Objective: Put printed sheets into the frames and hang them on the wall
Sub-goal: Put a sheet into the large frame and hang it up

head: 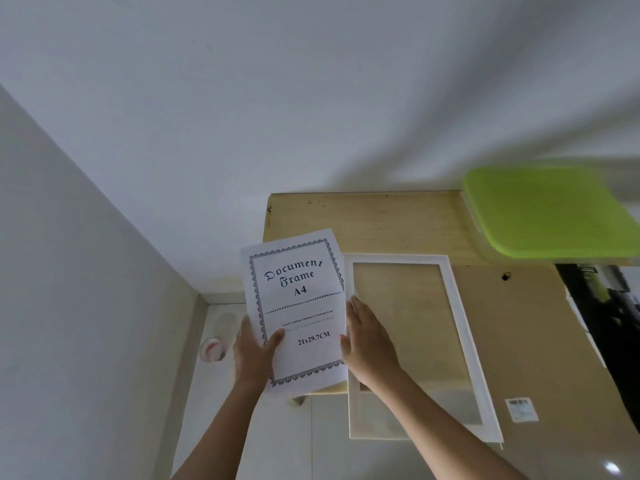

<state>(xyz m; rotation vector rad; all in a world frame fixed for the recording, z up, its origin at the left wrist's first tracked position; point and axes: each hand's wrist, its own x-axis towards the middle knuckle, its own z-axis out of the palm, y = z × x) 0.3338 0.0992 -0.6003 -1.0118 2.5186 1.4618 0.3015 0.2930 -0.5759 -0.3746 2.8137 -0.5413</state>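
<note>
Two hands meet at the printed sheet (301,306): the left hand (254,355) pinches its lower left edge — thumb in front, fingers behind — holding it upright. The right hand (369,344), fingers straight and together, lies along the sheet's right edge, over the left border of the white frame (460,306) flat on the wooden table (381,223).

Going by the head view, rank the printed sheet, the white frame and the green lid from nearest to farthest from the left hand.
1. The printed sheet: held in the left hand, thumb on its front.
2. The white frame: flat on the wooden table, to the right, under the right hand.
3. The green lid: at the table's far right corner.
</note>
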